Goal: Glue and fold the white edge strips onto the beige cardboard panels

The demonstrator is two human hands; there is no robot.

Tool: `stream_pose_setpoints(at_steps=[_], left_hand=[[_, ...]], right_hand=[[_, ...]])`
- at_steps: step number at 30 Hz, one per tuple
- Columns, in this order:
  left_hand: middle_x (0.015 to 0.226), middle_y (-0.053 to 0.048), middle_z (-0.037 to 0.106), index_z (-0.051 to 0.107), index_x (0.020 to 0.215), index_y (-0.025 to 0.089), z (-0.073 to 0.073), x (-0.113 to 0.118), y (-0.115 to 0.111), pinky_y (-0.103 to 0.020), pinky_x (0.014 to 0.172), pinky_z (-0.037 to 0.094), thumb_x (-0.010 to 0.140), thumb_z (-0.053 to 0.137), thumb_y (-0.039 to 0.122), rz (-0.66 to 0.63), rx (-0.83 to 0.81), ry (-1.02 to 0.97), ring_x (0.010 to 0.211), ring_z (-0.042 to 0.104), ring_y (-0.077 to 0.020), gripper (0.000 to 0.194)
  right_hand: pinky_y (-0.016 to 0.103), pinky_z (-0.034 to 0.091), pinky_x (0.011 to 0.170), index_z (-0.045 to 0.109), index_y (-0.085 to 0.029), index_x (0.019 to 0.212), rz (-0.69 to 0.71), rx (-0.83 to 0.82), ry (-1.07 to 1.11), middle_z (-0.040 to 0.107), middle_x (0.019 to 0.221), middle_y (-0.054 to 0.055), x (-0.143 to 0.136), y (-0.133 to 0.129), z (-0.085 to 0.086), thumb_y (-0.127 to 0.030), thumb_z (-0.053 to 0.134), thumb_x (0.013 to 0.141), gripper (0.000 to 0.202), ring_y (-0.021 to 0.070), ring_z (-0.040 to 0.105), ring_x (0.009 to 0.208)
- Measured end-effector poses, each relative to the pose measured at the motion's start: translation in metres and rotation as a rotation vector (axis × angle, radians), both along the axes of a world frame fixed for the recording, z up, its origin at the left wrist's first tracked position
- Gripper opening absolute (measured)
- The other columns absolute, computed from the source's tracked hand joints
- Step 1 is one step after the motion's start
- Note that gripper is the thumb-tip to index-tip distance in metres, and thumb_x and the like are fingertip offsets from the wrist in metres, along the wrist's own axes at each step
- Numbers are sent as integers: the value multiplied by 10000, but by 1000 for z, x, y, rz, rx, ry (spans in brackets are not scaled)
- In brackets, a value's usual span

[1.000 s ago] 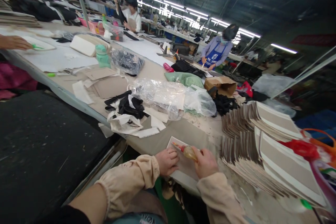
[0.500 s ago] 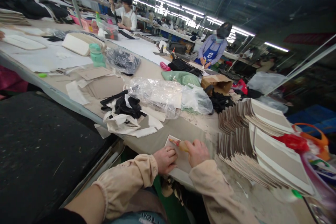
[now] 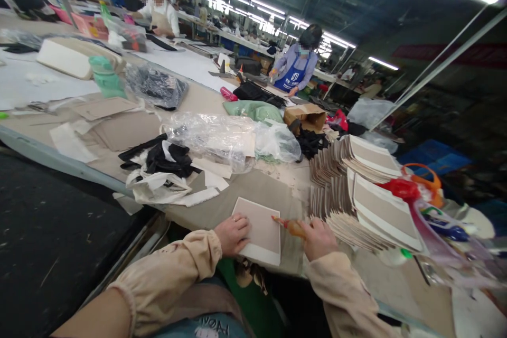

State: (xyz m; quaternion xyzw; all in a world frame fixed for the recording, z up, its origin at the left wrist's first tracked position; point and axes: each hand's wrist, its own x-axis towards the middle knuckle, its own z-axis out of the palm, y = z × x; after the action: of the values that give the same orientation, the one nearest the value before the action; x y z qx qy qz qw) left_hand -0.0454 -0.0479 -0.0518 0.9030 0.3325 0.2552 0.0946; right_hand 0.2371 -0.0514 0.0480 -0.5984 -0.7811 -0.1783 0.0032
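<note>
A flat beige panel with a pale border (image 3: 261,229) lies at the front edge of the table. On its left side rests my left hand (image 3: 233,233), fingers laid flat and a ring on one of them. My right hand (image 3: 320,238) is closed round a small amber bottle with a red and yellow nozzle (image 3: 295,228). The nozzle's tip is at the panel's upper right edge; whether it touches cannot be made out. To the right stand stacks of similar panels (image 3: 380,206).
Black and white scraps (image 3: 166,169), clear plastic bags (image 3: 214,137) and a green bottle (image 3: 106,76) lie beyond and left. A blue-aproned person (image 3: 295,66) works across the table. At right are an orange-handled basket (image 3: 431,185) and a white bottle with green cap (image 3: 396,256).
The view has swung to the right. My right hand has moved with the bottle from the panel's upper left to its right edge, uncovering more of the panel. My left hand's fingers lie flatter.
</note>
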Motion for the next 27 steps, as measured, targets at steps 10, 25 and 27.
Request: stream_pose_setpoints(at_steps=[10, 25, 27], left_hand=[[1066, -125, 569, 553, 1145, 134, 1, 0, 1, -436, 997, 401, 849, 470, 328, -4, 14, 5, 1089, 480, -261, 363], [1036, -127, 567, 565, 1110, 125, 3, 1, 2, -419, 979, 417, 824, 501, 325, 0, 13, 0, 1069, 489, -263, 354], [1037, -127, 569, 561, 1112, 131, 2, 0, 1, -422, 978, 417, 820, 512, 321, -3, 16, -5, 1071, 487, -262, 351]], right_hand=[[280, 290, 615, 686, -322, 956, 11, 16, 54, 487, 739, 37, 3, 0, -13, -95, 566, 766, 319, 179, 436, 686], [291, 267, 611, 670, -326, 952, 84, -72, 104, 499, 784, 38, -65, 27, -16, -126, 572, 767, 290, 197, 438, 744], [296, 282, 613, 682, -315, 926, 82, -18, 91, 491, 747, 40, -36, 18, -16, -118, 568, 769, 277, 192, 438, 717]])
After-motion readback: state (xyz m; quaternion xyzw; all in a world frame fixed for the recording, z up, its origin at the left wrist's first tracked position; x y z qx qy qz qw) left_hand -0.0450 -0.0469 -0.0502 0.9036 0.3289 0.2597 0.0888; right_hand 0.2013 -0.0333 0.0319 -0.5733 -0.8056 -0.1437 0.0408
